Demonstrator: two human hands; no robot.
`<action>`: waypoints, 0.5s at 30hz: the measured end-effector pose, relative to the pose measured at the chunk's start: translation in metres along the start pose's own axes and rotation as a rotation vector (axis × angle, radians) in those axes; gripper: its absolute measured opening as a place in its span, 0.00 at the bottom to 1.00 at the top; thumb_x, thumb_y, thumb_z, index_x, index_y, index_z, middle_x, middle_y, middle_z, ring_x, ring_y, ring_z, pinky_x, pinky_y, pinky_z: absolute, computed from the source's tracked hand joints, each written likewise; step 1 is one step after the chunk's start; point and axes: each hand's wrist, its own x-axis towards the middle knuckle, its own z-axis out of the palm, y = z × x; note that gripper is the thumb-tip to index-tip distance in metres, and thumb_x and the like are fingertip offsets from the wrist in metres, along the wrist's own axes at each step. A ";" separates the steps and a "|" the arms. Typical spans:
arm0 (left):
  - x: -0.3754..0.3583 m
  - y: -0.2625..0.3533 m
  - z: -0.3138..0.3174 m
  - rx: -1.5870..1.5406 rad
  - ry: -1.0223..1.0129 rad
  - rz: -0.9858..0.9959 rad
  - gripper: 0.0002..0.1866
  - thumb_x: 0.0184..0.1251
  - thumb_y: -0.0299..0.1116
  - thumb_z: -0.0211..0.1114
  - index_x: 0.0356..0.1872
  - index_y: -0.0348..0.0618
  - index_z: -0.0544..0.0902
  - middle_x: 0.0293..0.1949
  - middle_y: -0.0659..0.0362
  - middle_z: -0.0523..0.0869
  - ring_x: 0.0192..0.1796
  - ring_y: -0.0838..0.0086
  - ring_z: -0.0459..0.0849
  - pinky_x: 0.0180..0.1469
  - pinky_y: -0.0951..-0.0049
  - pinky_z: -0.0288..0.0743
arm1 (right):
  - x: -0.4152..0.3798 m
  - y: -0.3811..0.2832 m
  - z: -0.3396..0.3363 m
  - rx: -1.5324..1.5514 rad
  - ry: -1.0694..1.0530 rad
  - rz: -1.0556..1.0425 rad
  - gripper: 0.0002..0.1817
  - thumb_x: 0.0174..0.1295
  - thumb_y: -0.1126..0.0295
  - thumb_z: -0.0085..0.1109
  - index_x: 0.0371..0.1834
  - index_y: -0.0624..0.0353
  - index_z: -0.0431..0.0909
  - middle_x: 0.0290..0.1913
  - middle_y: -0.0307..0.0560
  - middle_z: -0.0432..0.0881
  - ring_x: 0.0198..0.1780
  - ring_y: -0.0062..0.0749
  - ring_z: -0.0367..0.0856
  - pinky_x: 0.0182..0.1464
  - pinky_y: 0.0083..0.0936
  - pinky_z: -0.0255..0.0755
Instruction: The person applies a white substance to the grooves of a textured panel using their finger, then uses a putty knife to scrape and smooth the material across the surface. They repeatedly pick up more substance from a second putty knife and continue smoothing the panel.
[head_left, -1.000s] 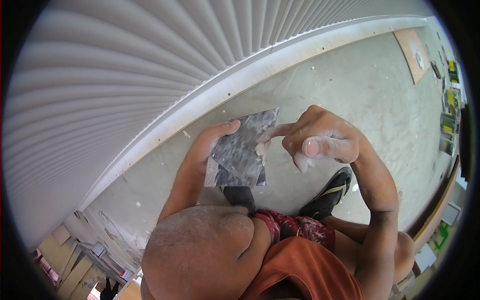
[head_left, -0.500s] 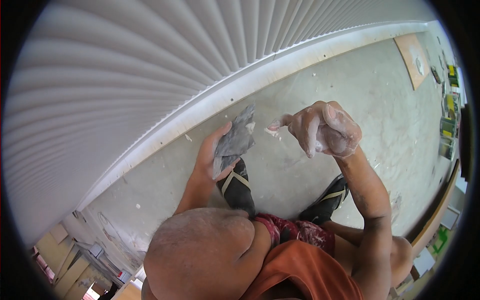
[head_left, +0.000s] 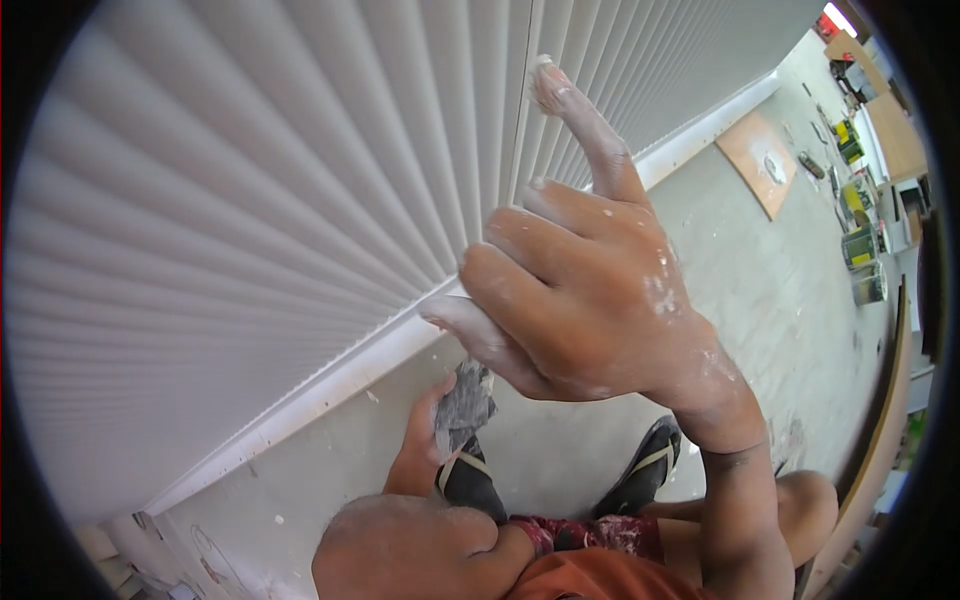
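One big white ribbed panel (head_left: 250, 200) takes up the upper left, with a thin vertical seam (head_left: 521, 110) in it; pale floor (head_left: 560, 460) below. Right hand (head_left: 580, 295) is in front of the panel, back to camera: one finger stretched out, three curled, thumb out to the side. Can't tell if the palm holds anything. Left hand (head_left: 420, 430) is lower, over the floor, grasping grey plates (head_left: 464, 405) at one edge; thumb on the near side, plates poking out toward the right. White paste (head_left: 541, 62) sits on the tip of the outstretched finger, just beside the seam; contact with panel unclear. Versus half a second ago: right hand went from over the floor, near the plates, up to the panel; plates now lower in view, left grip unchanged.
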 end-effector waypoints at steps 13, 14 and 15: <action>-0.008 0.007 -0.002 0.008 0.116 -0.030 0.19 0.74 0.37 0.60 0.58 0.34 0.78 0.49 0.52 0.87 0.49 0.63 0.87 0.57 0.63 0.81 | 0.059 0.015 -0.025 -0.360 0.103 -0.037 0.24 0.63 0.57 0.64 0.12 0.56 0.73 0.09 0.39 0.67 0.14 0.31 0.70 0.74 0.60 0.56; -0.008 0.008 -0.005 -0.019 0.083 -0.046 0.19 0.74 0.37 0.60 0.58 0.35 0.78 0.49 0.51 0.87 0.49 0.63 0.87 0.57 0.63 0.81 | 0.061 0.016 -0.024 -0.339 0.066 -0.013 0.23 0.63 0.56 0.65 0.13 0.56 0.74 0.10 0.40 0.68 0.15 0.32 0.71 0.75 0.61 0.54; -0.008 0.007 -0.004 0.006 0.108 -0.029 0.19 0.74 0.37 0.60 0.57 0.35 0.79 0.49 0.52 0.87 0.49 0.63 0.87 0.57 0.63 0.81 | 0.063 0.017 -0.023 -0.330 0.049 -0.002 0.23 0.62 0.55 0.66 0.14 0.56 0.74 0.11 0.40 0.69 0.15 0.33 0.72 0.75 0.61 0.54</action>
